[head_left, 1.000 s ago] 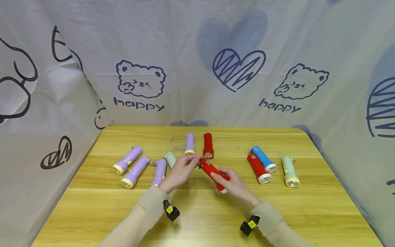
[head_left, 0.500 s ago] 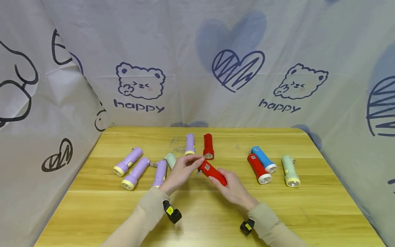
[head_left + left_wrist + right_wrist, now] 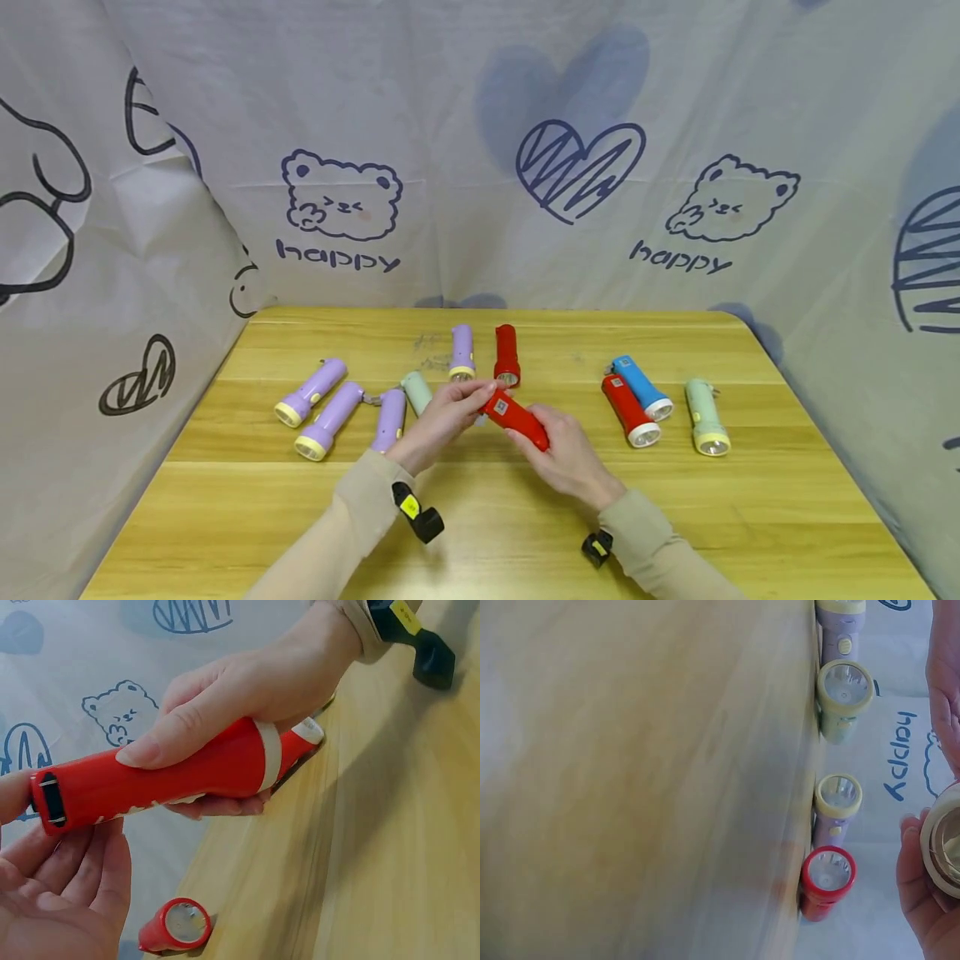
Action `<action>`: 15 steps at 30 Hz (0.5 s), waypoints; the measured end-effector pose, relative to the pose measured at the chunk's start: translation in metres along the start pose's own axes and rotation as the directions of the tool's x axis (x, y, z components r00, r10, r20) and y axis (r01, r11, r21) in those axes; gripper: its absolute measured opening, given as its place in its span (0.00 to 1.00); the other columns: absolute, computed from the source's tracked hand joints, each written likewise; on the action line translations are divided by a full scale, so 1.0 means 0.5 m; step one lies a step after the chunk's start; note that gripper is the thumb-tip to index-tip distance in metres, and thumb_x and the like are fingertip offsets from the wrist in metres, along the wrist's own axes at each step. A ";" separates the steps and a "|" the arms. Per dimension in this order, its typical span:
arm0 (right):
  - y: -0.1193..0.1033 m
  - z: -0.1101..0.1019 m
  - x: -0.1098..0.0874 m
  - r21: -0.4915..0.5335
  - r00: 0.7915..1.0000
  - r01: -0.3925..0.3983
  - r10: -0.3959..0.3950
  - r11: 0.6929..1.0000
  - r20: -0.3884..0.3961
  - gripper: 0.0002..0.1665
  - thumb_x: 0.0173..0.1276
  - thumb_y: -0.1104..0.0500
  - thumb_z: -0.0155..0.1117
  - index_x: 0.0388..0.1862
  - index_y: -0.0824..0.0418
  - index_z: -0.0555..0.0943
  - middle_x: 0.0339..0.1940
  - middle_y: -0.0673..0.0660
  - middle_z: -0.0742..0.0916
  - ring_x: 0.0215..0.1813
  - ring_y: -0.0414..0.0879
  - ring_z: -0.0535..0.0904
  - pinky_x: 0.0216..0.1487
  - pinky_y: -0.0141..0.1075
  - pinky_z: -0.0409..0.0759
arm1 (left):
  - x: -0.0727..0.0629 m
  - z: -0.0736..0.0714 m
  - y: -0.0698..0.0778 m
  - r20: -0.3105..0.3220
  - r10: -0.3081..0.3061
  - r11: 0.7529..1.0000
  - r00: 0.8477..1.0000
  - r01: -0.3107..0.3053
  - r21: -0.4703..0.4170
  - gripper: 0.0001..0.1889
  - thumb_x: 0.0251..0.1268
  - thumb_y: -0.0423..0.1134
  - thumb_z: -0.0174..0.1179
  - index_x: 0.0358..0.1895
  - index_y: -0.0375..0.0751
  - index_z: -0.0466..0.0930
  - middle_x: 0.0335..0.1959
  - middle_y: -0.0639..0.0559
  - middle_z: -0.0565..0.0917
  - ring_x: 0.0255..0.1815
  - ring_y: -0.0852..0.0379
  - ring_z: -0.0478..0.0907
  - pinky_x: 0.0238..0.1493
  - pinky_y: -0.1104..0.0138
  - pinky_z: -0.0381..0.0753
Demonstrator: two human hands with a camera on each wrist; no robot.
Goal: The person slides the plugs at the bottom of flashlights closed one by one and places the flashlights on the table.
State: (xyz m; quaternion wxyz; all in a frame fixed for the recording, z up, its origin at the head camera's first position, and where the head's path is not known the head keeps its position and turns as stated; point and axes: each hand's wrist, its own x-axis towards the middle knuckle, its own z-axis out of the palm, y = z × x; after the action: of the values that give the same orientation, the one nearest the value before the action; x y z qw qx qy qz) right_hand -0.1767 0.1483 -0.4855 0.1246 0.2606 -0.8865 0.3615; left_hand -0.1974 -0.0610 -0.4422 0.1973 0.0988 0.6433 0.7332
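A red flashlight [image 3: 517, 419] with a white band is held above the table between both hands. My right hand [image 3: 566, 454] grips its body, thumb along the top in the left wrist view. At the tail end, my left hand [image 3: 448, 421] pinches the flashlight with thumb and fingertips. On that end, the left wrist view shows a black insert [image 3: 54, 799] with small metal prongs. The right wrist view catches only part of the held flashlight's lens [image 3: 951, 847] at its right edge. Just beyond the hands lies a red flashlight [image 3: 507, 354] beside a purple flashlight [image 3: 462, 350].
Several purple flashlights [image 3: 330, 417] lie at the left, with a green flashlight [image 3: 417, 390] partly behind my left hand. On the right are a red flashlight with white rim [image 3: 628, 408], a blue flashlight [image 3: 641, 386] and another green flashlight [image 3: 705, 417]. A printed cloth [image 3: 465, 208] backs the wooden table [image 3: 712, 525].
The held flashlight has been turned in the hands, its head end tilting out of sight behind the right hand. A label now faces up. The other flashlights have stayed in place.
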 end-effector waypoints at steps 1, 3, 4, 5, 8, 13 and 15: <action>0.000 0.001 0.000 -0.006 1.000 0.008 -0.008 1.000 -0.002 0.12 0.71 0.53 0.66 0.44 0.60 0.82 0.34 0.52 0.87 0.31 0.37 0.76 0.33 0.27 0.77 | 0.000 0.000 -0.002 0.013 -0.006 1.000 1.000 0.006 -0.019 0.24 0.80 0.46 0.51 0.69 0.34 0.74 0.70 0.38 0.76 0.63 0.62 0.77 0.68 0.65 0.76; 0.001 0.003 0.001 -0.010 1.000 0.022 -0.022 1.000 -0.006 0.11 0.71 0.53 0.65 0.44 0.60 0.82 0.34 0.52 0.87 0.31 0.37 0.76 0.34 0.27 0.77 | 0.000 -0.001 -0.005 0.039 -0.008 0.998 0.999 0.010 -0.060 0.25 0.80 0.46 0.50 0.69 0.33 0.73 0.68 0.38 0.78 0.62 0.63 0.78 0.63 0.69 0.77; 0.001 0.003 0.001 -0.008 1.000 0.027 -0.027 1.000 -0.006 0.11 0.71 0.53 0.65 0.44 0.60 0.82 0.34 0.52 0.87 0.31 0.37 0.76 0.34 0.27 0.77 | 0.000 -0.001 -0.007 0.046 -0.010 0.997 0.999 0.014 -0.080 0.25 0.80 0.46 0.50 0.69 0.32 0.72 0.67 0.40 0.79 0.61 0.64 0.78 0.61 0.71 0.78; 0.002 0.004 0.000 -0.003 0.999 0.032 -0.032 0.999 -0.007 0.11 0.71 0.54 0.65 0.44 0.60 0.82 0.34 0.52 0.87 0.31 0.37 0.77 0.34 0.27 0.77 | -0.001 -0.002 -0.008 0.055 -0.009 0.995 0.998 0.014 -0.094 0.25 0.80 0.46 0.50 0.69 0.32 0.72 0.67 0.42 0.80 0.60 0.64 0.78 0.59 0.72 0.78; 0.004 0.005 0.000 0.014 0.999 0.049 -0.049 0.999 -0.011 0.10 0.71 0.55 0.65 0.44 0.60 0.82 0.35 0.53 0.87 0.32 0.37 0.77 0.34 0.28 0.78 | -0.003 -0.005 -0.013 0.081 -0.002 0.992 0.997 0.012 -0.126 0.23 0.80 0.44 0.49 0.68 0.32 0.73 0.64 0.48 0.83 0.61 0.64 0.77 0.57 0.73 0.78; 0.009 0.005 0.000 0.047 0.997 0.074 -0.074 0.996 -0.012 0.10 0.70 0.56 0.65 0.45 0.59 0.81 0.35 0.52 0.87 0.33 0.37 0.77 0.35 0.28 0.79 | -0.007 -0.008 -0.018 0.144 0.016 0.985 0.989 0.009 -0.173 0.20 0.81 0.44 0.49 0.65 0.37 0.77 0.61 0.55 0.83 0.60 0.62 0.77 0.57 0.73 0.80; 0.011 0.005 0.001 0.059 0.997 0.082 -0.081 0.995 -0.008 0.09 0.70 0.56 0.65 0.45 0.59 0.81 0.35 0.51 0.87 0.33 0.37 0.77 0.34 0.28 0.78 | -0.009 -0.008 -0.020 0.157 0.023 0.981 0.987 0.008 -0.193 0.19 0.80 0.44 0.50 0.64 0.39 0.78 0.62 0.55 0.83 0.59 0.62 0.77 0.57 0.73 0.81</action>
State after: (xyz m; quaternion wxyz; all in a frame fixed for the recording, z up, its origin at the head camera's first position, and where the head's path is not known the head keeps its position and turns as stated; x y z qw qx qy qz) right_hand -0.1802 0.1495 -0.4904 0.1340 0.2991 -0.8637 0.3829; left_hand -0.1934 -0.0656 -0.4520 0.2538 0.1396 0.5509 0.7827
